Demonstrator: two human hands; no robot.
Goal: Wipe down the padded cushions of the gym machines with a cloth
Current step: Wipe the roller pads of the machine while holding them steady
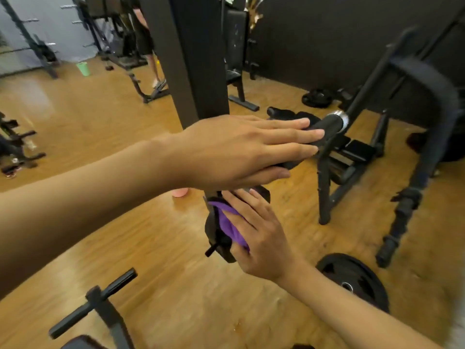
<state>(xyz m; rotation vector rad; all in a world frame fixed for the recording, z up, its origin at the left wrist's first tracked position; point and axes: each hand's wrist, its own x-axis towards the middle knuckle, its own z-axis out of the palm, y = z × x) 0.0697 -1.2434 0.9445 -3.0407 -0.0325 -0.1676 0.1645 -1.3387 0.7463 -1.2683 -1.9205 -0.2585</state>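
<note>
A black padded arm of the machine (327, 125) runs out to the right of a dark upright post (198, 59). My left hand (241, 149) lies flat on top of this pad with straight fingers. Just below, a second black padded cushion (219, 240) hangs on the post. My right hand (259, 233) presses a purple cloth (227, 222) against that lower cushion, fingers spread over the cloth. Most of the cloth is hidden under my palm.
A black weight plate (357, 280) lies on the wooden floor at lower right. A black frame (407, 147) stands to the right, a handle bar (93, 298) at lower left. A person (147, 39) stands among the racks at the back. A green bin (83, 68) stands beyond.
</note>
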